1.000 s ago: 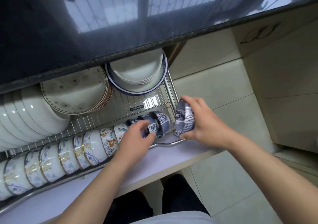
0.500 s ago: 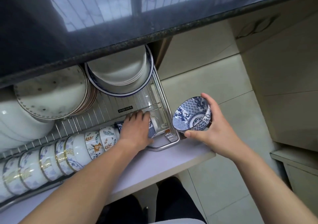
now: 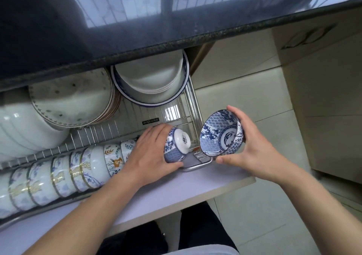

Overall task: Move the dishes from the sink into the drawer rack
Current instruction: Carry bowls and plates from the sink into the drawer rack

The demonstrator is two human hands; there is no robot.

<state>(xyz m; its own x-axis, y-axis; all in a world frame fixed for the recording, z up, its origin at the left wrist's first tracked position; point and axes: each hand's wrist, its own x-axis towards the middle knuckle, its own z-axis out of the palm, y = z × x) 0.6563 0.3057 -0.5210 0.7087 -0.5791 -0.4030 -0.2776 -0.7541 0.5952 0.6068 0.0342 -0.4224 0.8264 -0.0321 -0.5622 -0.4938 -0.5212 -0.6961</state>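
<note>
Blue-white bowl, R (image 3: 222, 132): held tilted by right hand (image 3: 252, 147), fingers curled over far rim, thumb under near rim; inside faces left; over drawer rack's (image 3: 193, 98) front right corner.
Blue-white bowl, L (image 3: 176, 145): on its side, foot facing right, gripped by left hand (image 3: 150, 153), fingers wrapped over top; at right end of bowl row (image 3: 64, 174), near rack's front right corner.
Back of rack: plate stacks (image 3: 72, 102) on edge, partly under dark worktop (image 3: 137, 29) edge.
Bowls: apart, just beside each other.
</note>
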